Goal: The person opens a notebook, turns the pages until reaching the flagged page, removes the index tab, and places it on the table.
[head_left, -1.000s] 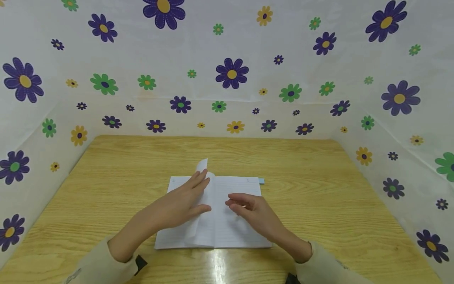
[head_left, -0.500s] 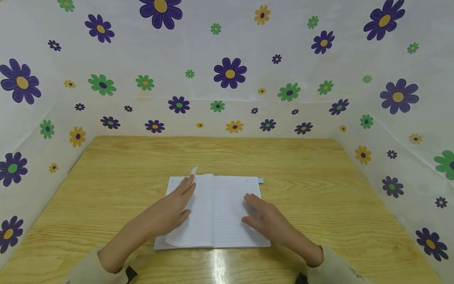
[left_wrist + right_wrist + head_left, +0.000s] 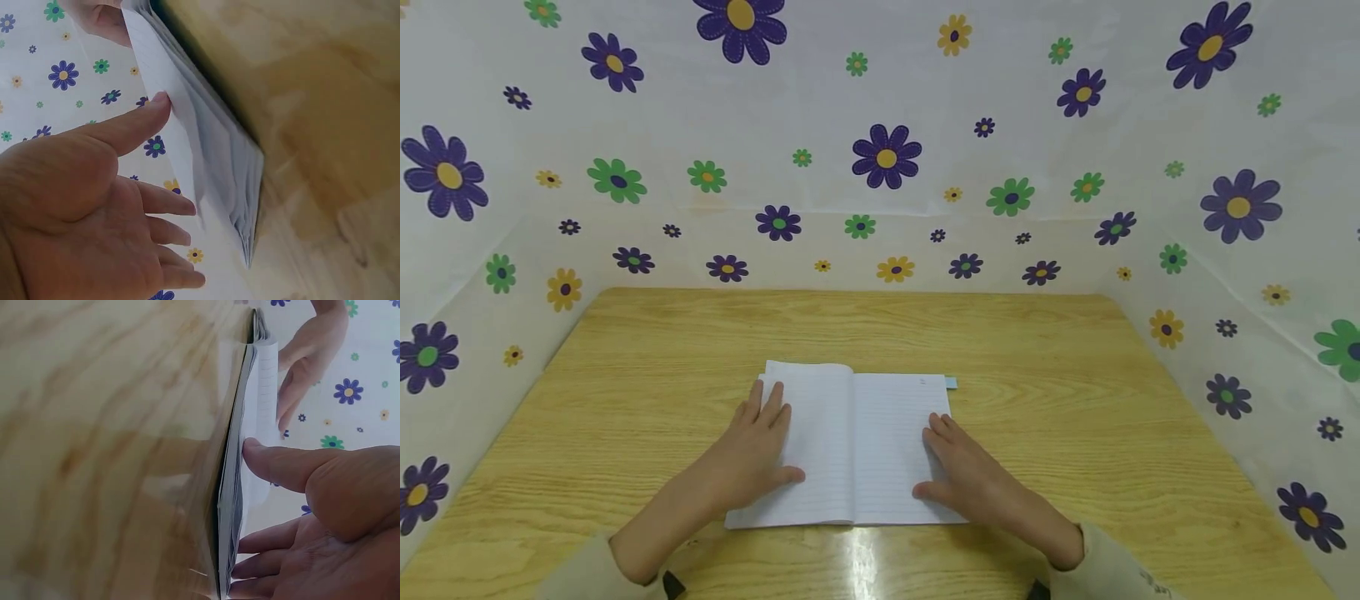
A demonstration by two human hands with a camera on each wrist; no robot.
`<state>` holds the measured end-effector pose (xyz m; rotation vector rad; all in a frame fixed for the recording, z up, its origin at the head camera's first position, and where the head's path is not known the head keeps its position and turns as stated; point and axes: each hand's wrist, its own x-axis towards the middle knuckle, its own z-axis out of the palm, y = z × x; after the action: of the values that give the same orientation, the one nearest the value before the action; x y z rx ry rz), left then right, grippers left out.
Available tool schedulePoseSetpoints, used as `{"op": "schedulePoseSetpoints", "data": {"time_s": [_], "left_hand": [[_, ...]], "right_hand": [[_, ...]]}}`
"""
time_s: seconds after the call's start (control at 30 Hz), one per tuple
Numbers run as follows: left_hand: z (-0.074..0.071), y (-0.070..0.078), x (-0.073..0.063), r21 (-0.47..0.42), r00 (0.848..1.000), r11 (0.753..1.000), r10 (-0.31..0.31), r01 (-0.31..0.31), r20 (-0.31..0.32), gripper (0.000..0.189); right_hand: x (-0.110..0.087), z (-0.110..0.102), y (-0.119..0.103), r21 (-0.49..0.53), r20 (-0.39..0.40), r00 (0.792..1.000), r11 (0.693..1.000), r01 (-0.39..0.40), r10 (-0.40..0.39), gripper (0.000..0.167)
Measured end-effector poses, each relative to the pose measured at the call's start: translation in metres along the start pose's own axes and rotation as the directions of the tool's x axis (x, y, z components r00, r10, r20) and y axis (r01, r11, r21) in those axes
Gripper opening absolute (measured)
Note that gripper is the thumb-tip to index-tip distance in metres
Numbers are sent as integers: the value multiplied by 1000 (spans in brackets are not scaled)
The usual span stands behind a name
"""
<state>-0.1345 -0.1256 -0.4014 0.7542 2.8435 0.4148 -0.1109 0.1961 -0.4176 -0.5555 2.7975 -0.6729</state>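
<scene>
An open notebook (image 3: 887, 450) with lined white pages lies on the wooden table. My left hand (image 3: 751, 450) rests on the left page with its fingers spread and straight. In the left wrist view, the thumb tip of that left hand (image 3: 75, 206) touches the page, and the loose sheets (image 3: 219, 144) fan slightly at the edge. On the right page's outer side, my right hand (image 3: 966, 467) lies with extended fingers. The right wrist view has the right hand (image 3: 325, 519) with thumb and fingertips against the notebook's edge (image 3: 234, 469). Neither hand grips anything.
A pale blue tab (image 3: 951, 382) sticks out at the notebook's upper right. The wooden table (image 3: 1075, 375) extends around it. White sheeting (image 3: 820, 100) printed with flowers encloses the back and both sides.
A raised page has been swept over to the left and now lies down on the left side. My left hand moved left with it; my right hand moved right onto the right page.
</scene>
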Motion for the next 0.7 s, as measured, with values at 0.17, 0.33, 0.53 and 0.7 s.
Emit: {"op": "schedulePoseSetpoints", "data": {"time_s": [0.17, 0.33, 0.53, 0.7], "left_hand": [[5, -1, 1, 38, 999, 998, 52, -51, -8, 88], [10, 3, 6, 32, 973, 973, 229, -229, 19, 80], [13, 11, 7, 33, 944, 947, 316, -321, 99, 79], [16, 12, 7, 47, 950, 955, 284, -292, 130, 63]], "right_hand": [[-1, 0, -2, -41, 1, 1000, 999, 4, -4, 81], [-2, -1, -3, -39, 4, 1000, 999, 0, 0, 80], [-2, -2, -4, -33, 9, 1000, 999, 5, -5, 80], [-2, -2, -3, -43, 10, 1000, 999, 11, -10, 80]]}}
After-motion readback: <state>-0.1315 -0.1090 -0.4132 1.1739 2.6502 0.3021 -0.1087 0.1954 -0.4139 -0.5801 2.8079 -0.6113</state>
